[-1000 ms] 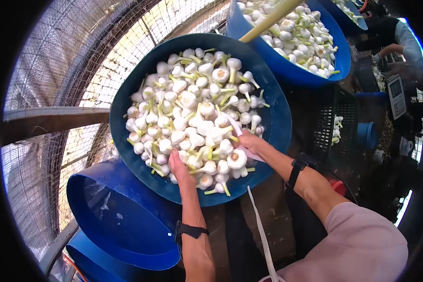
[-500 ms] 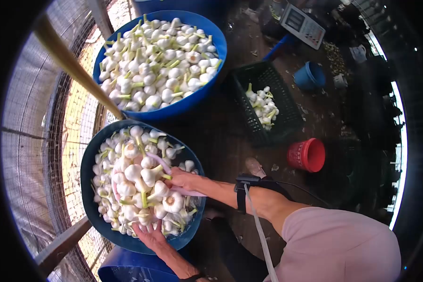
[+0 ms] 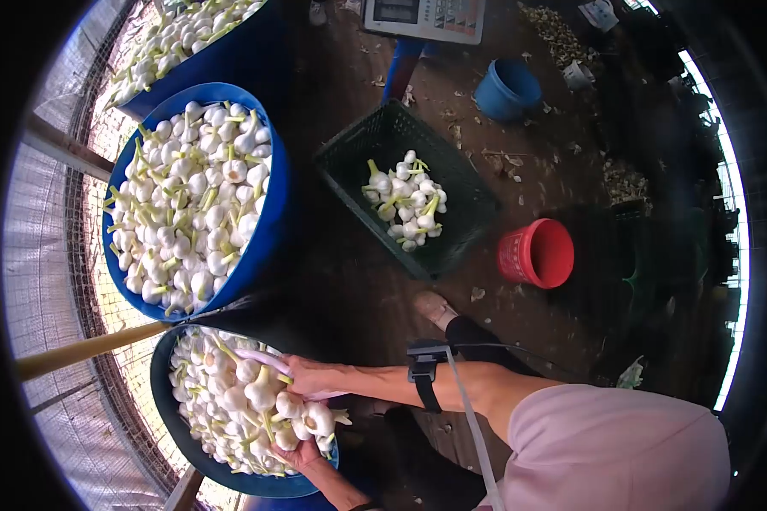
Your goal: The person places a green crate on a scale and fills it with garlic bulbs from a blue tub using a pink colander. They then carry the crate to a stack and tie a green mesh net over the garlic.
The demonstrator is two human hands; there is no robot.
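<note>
My right hand point(image 3: 307, 376) is closed round the pale pink edge point(image 3: 264, 359) of a container, mostly hidden, that carries large white garlic bulbs point(image 3: 262, 390). On the lower side of this heap, my left hand point(image 3: 302, 456) curls its fingers against the bulbs; its fingertips are partly hidden. Both hands are over a dark blue-green tub point(image 3: 166, 409) filled with smaller garlic with short green stems.
A blue tub point(image 3: 274, 200) full of garlic stands above, another beyond it. A dark green crate point(image 3: 460, 192) holds some garlic. Around it are a red bucket point(image 3: 535, 254), a blue bucket point(image 3: 507, 89) and a scale point(image 3: 426, 17). A yellowish pole point(image 3: 94, 349) crosses the left side.
The view has turned and shifted, so the crate and full tubs appear further left. Both hands remain at the large bulbs, which now sit lower in view.
</note>
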